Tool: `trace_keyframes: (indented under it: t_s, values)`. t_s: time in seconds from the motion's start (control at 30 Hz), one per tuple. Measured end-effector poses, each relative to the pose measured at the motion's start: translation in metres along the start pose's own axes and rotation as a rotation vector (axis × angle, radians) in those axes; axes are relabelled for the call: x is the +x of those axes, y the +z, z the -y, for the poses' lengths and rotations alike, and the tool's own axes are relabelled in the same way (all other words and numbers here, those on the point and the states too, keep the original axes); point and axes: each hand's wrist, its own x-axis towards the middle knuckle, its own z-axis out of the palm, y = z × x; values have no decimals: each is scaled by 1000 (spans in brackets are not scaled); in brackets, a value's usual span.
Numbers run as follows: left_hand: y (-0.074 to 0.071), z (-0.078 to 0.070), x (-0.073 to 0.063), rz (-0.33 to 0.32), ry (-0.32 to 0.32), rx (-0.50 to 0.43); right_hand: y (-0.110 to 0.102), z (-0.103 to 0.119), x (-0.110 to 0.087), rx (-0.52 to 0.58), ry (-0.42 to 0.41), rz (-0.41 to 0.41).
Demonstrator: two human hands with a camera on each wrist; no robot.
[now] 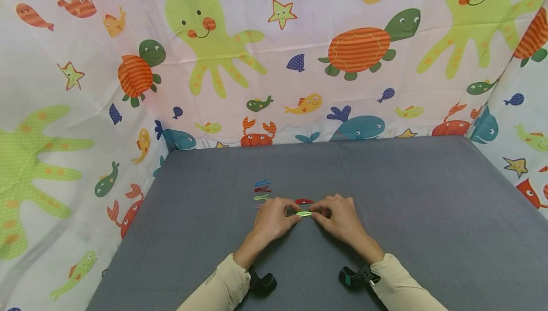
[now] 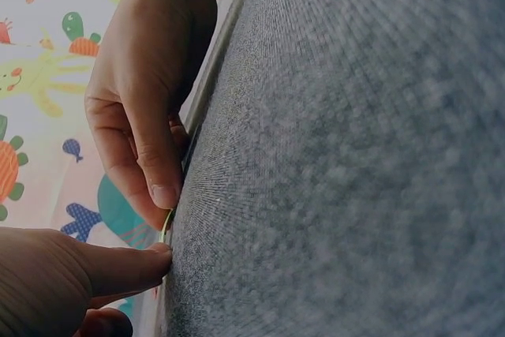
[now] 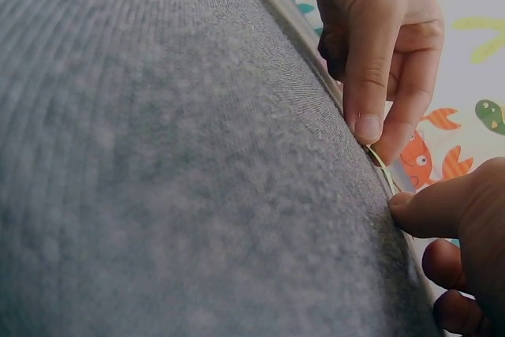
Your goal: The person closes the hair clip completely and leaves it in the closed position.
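Observation:
In the head view, a yellow-green snap hair clip (image 1: 304, 214) lies between my two hands near the middle of the table. My left hand (image 1: 275, 218) pinches its left end between thumb and fingers. The right end is pinched by my right hand (image 1: 338, 216). Both wrist views show the clip as a thin, slightly bowed strip (image 3: 382, 165) between the fingertips, close to the cloth. A red hair clip (image 1: 304, 201) lies just beyond it, touched by neither hand. The fingertips cover the clip's ends.
Left of the hands, a column of hair clips lies on the grey table (image 1: 406, 216): blue (image 1: 262, 182), dark red (image 1: 262, 189), green (image 1: 261, 197) and purple (image 1: 259, 205), the last partly behind my left hand. A sea-animal curtain (image 1: 274, 73) surrounds the table's back and sides.

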Motion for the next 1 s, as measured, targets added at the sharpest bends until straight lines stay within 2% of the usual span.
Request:
trace_keyframes:
  t_s: [0.3,0.6,1.0]
  values:
    - [-2,1,1,7,14,-27,0,-1,0,1,-1,4]
    - [-17,2,2,-33,17,-94,1,-1,0,11,-3,-2]
    - [-29,12,-5,-96,-17,-48,0,-1,0,21,4,6]
